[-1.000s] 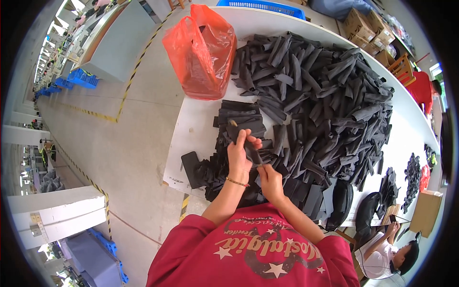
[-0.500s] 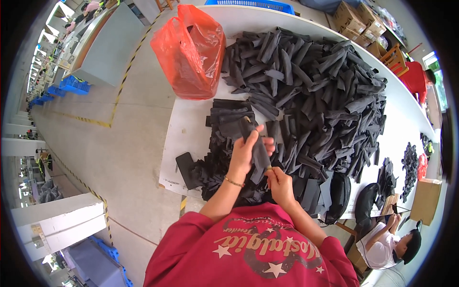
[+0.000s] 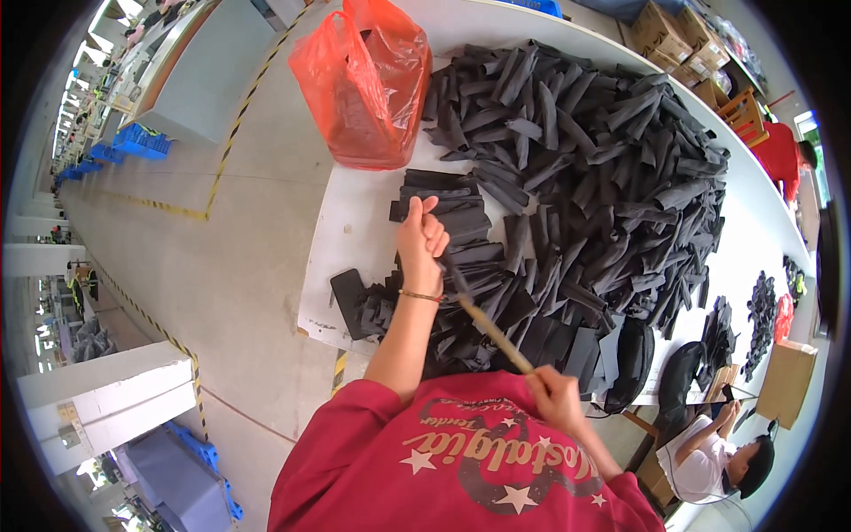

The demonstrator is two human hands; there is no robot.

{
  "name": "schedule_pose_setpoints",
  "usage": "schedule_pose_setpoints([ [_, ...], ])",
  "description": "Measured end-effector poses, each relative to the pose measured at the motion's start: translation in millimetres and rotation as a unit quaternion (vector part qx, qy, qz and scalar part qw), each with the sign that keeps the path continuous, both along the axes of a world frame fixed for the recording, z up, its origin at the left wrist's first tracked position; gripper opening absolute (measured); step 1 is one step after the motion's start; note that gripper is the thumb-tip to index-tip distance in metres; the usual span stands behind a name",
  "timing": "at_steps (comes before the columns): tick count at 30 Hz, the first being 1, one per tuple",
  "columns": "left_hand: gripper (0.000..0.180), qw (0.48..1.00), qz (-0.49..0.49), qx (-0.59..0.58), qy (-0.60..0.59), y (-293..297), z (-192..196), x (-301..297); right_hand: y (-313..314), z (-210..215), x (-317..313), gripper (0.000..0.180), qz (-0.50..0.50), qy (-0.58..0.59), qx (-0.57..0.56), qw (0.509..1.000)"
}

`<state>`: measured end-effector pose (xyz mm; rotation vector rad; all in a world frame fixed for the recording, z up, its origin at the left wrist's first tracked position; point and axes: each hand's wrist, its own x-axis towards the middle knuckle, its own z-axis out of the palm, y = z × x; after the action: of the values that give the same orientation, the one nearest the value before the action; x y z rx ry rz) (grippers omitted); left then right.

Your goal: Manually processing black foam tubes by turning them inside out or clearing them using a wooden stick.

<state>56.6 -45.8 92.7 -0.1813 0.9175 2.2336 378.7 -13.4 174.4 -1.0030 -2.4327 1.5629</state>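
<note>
My right hand (image 3: 557, 401) grips one end of a thin wooden stick (image 3: 498, 335) close to my shirt. The stick slants up and left toward my left hand (image 3: 422, 244). That hand is closed around a black fabric piece (image 3: 455, 277), of which only a dark end shows below the fist, at the stick's far end. Under and beyond my left hand lies a neat row of flat black fabric pieces (image 3: 443, 184). To the right spreads a large heap of black fabric tubes (image 3: 612, 177).
A red plastic bag (image 3: 377, 106) stands at the white table's (image 3: 330, 239) far left. A black flat rectangular thing (image 3: 347, 291) lies near its left edge. Black rounded items (image 3: 632, 355) lie at the near right. Another person (image 3: 709, 457) sits at the right; cartons (image 3: 660, 31) stand behind.
My hands have moved apart: the left up and left with the fabric, the right down and right with the stick. Much more of the stick now shows bare.
</note>
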Motion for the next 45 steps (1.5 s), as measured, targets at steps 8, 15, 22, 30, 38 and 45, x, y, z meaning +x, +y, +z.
schedule_pose_setpoints([
  [8, 0.035, 0.991, 0.031, -0.12, -0.058, 35, 18, 56, 37, -40, -124, 0.017, -0.156, 0.193, 0.029, 0.968],
  [15, 0.031, 0.88, -0.399, -0.094, 0.24, 14, 25, 74, 82, -35, -143, 0.011, -0.168, 0.179, -0.087, 0.965],
  [22, 0.035, 0.911, -0.338, -0.159, 0.176, 11, 45, 83, 123, -25, -197, 0.016, -0.277, 0.224, -0.06, 0.932],
  [30, 0.012, 0.772, -0.127, -0.381, 0.493, 18, -15, 24, 230, -53, -241, 0.037, -0.24, 0.148, 0.157, 0.946],
  [38, 0.009, 0.574, -0.263, -0.414, 0.656, 52, -91, -61, 193, -81, -152, 0.018, -0.102, 0.073, 0.002, 0.992],
  [45, 0.008, 0.65, -0.278, -0.346, 0.617, 48, -47, -61, 197, -58, -88, 0.017, 0.042, -0.026, 0.104, 0.993],
])
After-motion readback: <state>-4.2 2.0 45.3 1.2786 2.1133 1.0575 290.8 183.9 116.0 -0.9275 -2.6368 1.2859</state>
